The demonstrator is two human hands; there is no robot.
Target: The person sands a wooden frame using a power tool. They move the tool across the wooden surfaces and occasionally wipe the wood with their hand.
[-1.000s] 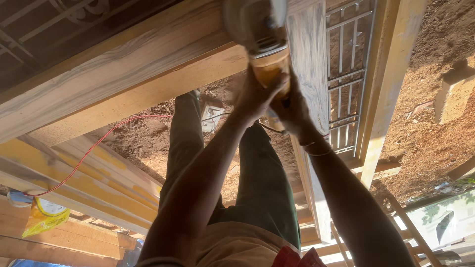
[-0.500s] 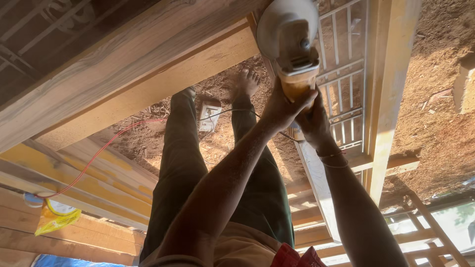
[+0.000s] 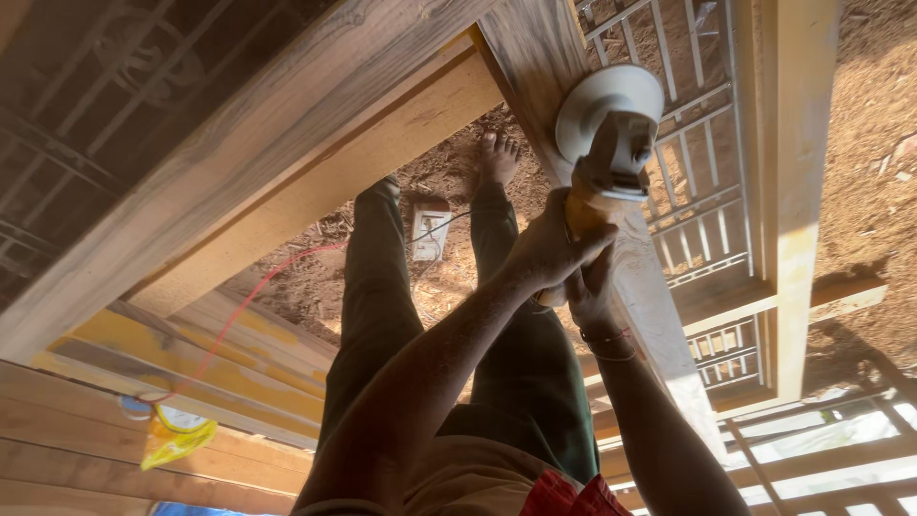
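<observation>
- Fingers of the left hand (image 3: 549,250) are wrapped tight round the yellow body of the angle grinder (image 3: 604,153), and the right hand (image 3: 589,291) is closed on the grip just behind it, lower down the handle.
- Grinder sits with its pale round disc guard (image 3: 611,103) up against the grey, weathered face of the long wooden frame member (image 3: 564,86) that runs away from the person.
- Looks like a dense, stiff tool: metal head, motor body, weight carried forward at the disc end, so I'd judge two hands on the body the right place to hold it, well back from the disc.
- Whether the disc itself is touching the wood I can't quite tell; the guard hides the contact.
- Wood looks hard and rigid, and I'd judge it won't give under pressure.
- Red cable (image 3: 250,298) trails across the sawdust-covered ground (image 3: 449,172) towards a white socket box (image 3: 429,229) between the legs.
- Bare foot (image 3: 499,158) stands near the frame, below the tool.
- Yellow bag (image 3: 172,438) lies off to one side on stacked planks (image 3: 86,449).
</observation>
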